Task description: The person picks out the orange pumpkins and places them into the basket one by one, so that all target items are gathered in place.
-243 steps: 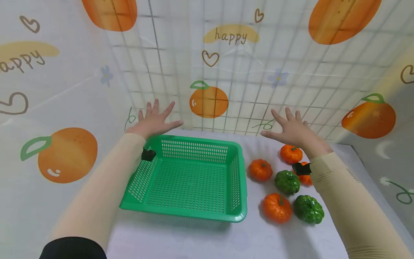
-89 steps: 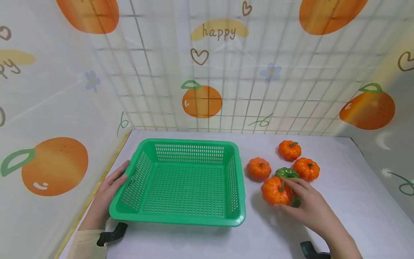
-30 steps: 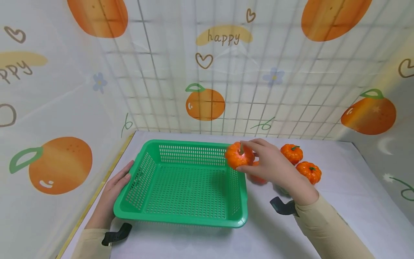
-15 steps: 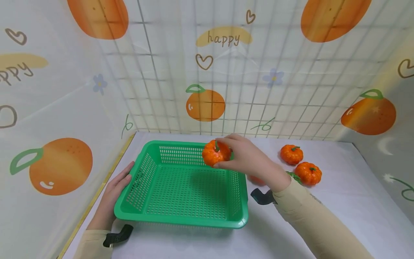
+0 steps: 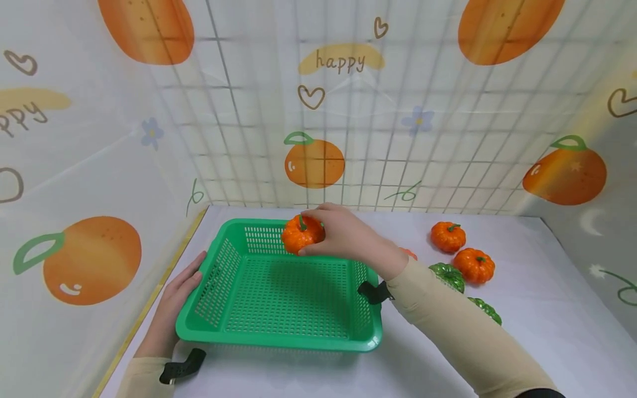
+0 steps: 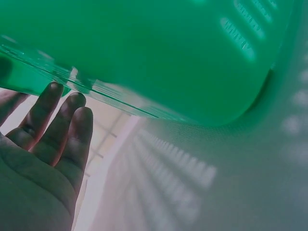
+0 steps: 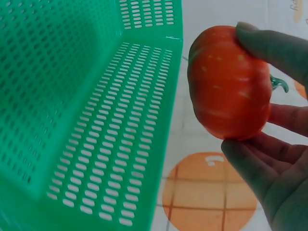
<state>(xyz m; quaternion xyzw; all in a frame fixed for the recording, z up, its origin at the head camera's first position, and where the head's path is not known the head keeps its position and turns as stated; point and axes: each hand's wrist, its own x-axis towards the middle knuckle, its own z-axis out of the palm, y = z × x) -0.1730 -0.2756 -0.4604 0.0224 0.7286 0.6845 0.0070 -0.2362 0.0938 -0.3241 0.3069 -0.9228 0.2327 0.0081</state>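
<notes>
Orange, glossy mini pumpkin (image 5: 297, 237) is pinched in the right hand (image 5: 343, 232) over the green basket (image 5: 278, 341), left hand (image 5: 171, 301) straight-fingered against its outside; looks light, stiff, kinda slick to me, so grab the ribbed sides, not the stem (image 5: 302, 223).

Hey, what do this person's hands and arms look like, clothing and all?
The left hand and right hand are gloveless. Cream sleeves reach the wrists. Each wrist carries a small, angled black device. A black band shows farther up the right arm.

Orange pumpkin (image 5: 409, 253) mostly hidden, left sleeve (image 5: 146, 377) cropped
</notes>
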